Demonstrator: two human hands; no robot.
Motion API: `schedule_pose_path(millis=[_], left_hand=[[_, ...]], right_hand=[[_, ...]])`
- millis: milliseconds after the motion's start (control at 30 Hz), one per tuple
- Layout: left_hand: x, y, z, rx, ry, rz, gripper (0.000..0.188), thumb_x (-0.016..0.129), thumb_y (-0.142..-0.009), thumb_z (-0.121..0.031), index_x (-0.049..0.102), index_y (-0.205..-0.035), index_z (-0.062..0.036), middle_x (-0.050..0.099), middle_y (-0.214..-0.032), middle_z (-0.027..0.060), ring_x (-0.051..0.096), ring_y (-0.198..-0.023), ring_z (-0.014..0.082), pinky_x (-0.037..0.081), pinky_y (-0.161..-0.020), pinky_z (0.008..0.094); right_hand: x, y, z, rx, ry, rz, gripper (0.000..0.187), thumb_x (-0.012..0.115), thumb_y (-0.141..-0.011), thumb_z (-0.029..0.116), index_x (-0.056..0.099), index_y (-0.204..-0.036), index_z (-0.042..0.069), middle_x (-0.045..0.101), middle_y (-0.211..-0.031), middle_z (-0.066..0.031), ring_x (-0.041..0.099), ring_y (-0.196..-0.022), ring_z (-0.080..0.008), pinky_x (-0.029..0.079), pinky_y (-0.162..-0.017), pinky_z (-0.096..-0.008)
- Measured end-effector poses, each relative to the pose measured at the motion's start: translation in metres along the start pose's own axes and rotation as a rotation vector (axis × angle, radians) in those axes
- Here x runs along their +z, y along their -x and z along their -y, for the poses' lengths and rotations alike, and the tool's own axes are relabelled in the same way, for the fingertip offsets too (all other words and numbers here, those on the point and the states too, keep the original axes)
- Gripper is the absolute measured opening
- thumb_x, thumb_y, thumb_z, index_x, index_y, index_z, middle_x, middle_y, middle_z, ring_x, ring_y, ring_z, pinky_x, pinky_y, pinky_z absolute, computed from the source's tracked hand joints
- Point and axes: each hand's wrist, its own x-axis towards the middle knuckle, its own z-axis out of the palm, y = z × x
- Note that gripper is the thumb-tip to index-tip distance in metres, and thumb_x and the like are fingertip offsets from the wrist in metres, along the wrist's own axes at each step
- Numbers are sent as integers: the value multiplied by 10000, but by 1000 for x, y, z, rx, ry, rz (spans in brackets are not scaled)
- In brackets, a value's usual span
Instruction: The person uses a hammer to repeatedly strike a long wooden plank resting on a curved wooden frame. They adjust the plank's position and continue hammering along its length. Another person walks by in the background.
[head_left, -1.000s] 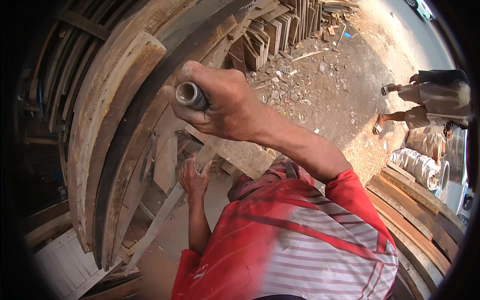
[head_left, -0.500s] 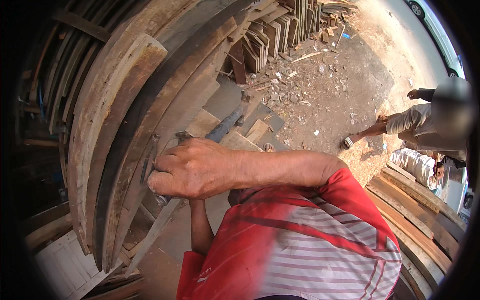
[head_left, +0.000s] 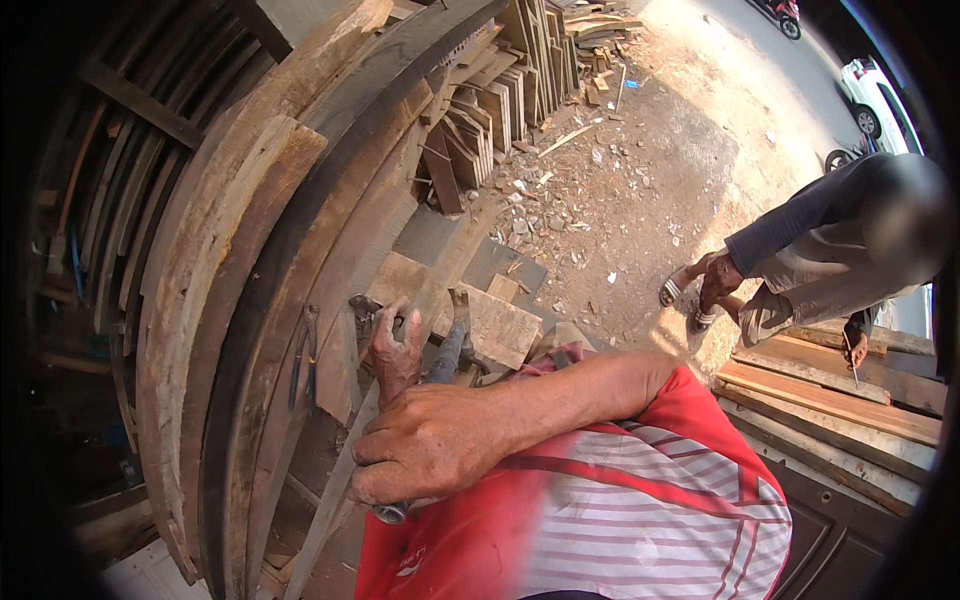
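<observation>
My right hand (head_left: 430, 445) is wrapped around the shaft of a hammer (head_left: 452, 345). Its dark shaft slants up and away, with the head at the far end and the butt showing below my fist. Just beyond, my left hand (head_left: 395, 350) has its fingers curled and thumb and forefinger drawn together; anything between them is too small to make out. A dark metal piece (head_left: 364, 302) lies beside those fingertips. Pliers (head_left: 304, 355) with dark and orange handles rest on a plank to the left. Short wooden boards (head_left: 500, 325) lie beyond the hammer.
Long planks (head_left: 225, 270) are stacked along the left. Upright boards (head_left: 500, 110) stand at the back, near rubble-strewn ground (head_left: 600, 190). At right, a person (head_left: 810, 230) bends beside a pile of planks (head_left: 830, 400). A white car (head_left: 880, 100) is on the road.
My right hand and the hammer have moved down toward my body. My left hand, previously hidden behind the right, now shows. The other person has bent forward and reaches down.
</observation>
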Motion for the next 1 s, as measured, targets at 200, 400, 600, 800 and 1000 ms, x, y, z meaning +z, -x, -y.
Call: schedule_pose_path(millis=[200,400,600,800,1000], left_hand=[[17,-57,-42,-28,176,127,367,700,-956,-194,639,-1275,-23,673,-1208,192,647,-1139,371,513,-984,450],[59,-115,-52,278,26,146,539,697,-932,-143,518,-1432,-51,591,-1351,220,543,-1284,410,453,-1087,478],[105,-146,-20,351,43,173,256,688,-952,-213,725,-1114,-18,704,-1137,176,662,-1074,362,525,-937,453],[104,-138,-20,276,21,96,284,656,-972,-264,717,-1115,-27,713,-1093,188,677,-1019,385,538,-889,455],[118,-154,-30,418,93,152,269,691,-932,-209,714,-1137,-37,728,-1073,176,692,-1004,365,542,-889,443]], right_hand=[[17,39,10,185,59,-61,315,786,-739,98,538,-923,41,544,-793,-137,606,-678,-354,467,-560,-459],[17,79,18,397,284,-321,211,768,-821,11,570,-891,24,569,-721,-127,597,-614,-339,448,-532,-435],[26,98,46,492,371,-604,141,740,-854,-15,614,-904,24,599,-739,-121,601,-627,-289,453,-562,-396],[32,105,45,579,416,-752,105,722,-875,-22,640,-924,22,641,-793,-106,619,-668,-224,486,-599,-346],[27,108,36,563,452,-862,102,731,-890,23,633,-908,45,619,-775,-70,571,-649,-147,465,-586,-319]])
